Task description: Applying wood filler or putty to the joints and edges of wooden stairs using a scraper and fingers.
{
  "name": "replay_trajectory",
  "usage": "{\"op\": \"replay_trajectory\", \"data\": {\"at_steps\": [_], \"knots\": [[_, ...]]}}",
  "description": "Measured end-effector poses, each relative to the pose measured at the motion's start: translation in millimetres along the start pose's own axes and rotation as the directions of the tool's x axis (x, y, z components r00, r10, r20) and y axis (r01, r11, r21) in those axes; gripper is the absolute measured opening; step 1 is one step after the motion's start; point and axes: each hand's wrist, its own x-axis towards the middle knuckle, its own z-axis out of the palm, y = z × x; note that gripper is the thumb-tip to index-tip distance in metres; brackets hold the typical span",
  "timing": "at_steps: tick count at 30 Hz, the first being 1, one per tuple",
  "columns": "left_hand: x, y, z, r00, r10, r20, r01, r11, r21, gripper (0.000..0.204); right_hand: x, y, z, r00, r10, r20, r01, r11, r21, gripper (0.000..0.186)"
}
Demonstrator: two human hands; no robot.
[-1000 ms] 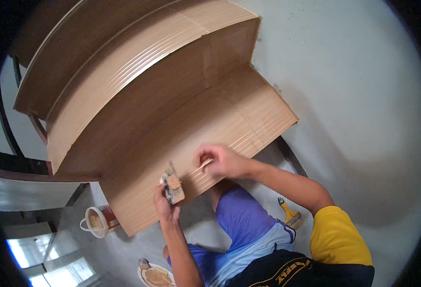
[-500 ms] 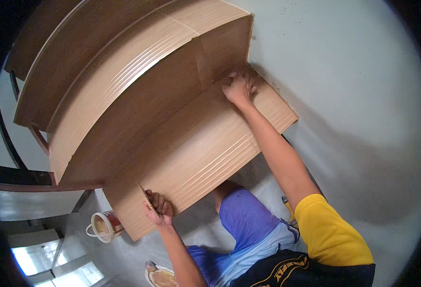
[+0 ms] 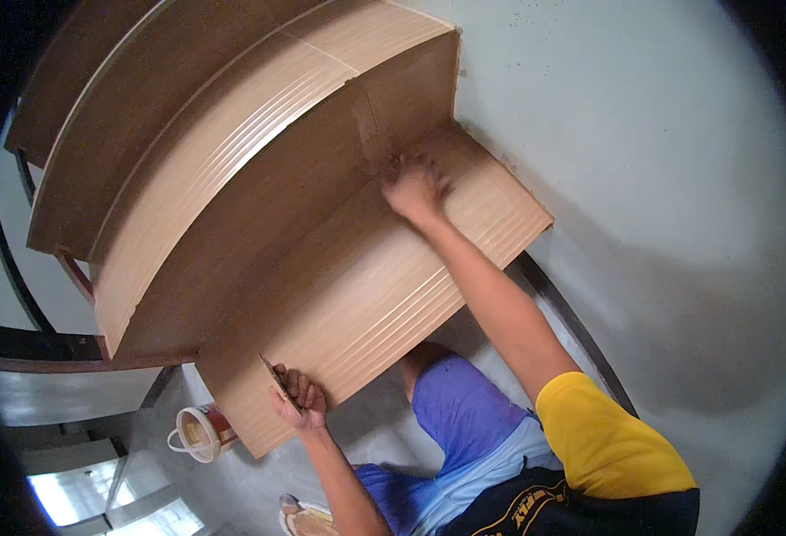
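My left hand [image 3: 302, 398] is closed around a thin, flat, dark-edged scraper-like blade [image 3: 273, 375], held upright above the near left part of a wood-look stair tread [image 3: 357, 286]. Farther off, my right hand [image 3: 416, 188] is at the inner corner where that tread meets the brown riser [image 3: 277, 205]. Its fingers are blurred and bent toward the seam, so I cannot make out whether they hold anything. A lighter patch [image 3: 366, 125] runs up the riser just beyond this hand.
Higher curved steps [image 3: 223, 147] rise at the upper left. A pale wall [image 3: 625, 196] borders the tread's right end. On the grey floor stand a white bucket [image 3: 198, 433] with a handle and, partly hidden by my left forearm, a container [image 3: 306, 518] of tan material.
My right hand has moved left along the seam, away from the wall end. My left hand still holds the blade in nearly the same place. The view has shifted slightly.
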Motion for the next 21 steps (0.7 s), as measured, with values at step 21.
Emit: {"op": "replay_trajectory", "data": {"at_steps": [21], "knots": [[1, 2, -3, 0.999, -0.015, 0.03, 0.016, 0.999, -0.04, 0.039, 28, 13, 7, 1.0, -0.009, -0.027, 0.001, 0.961, -0.276, 0.061]]}}
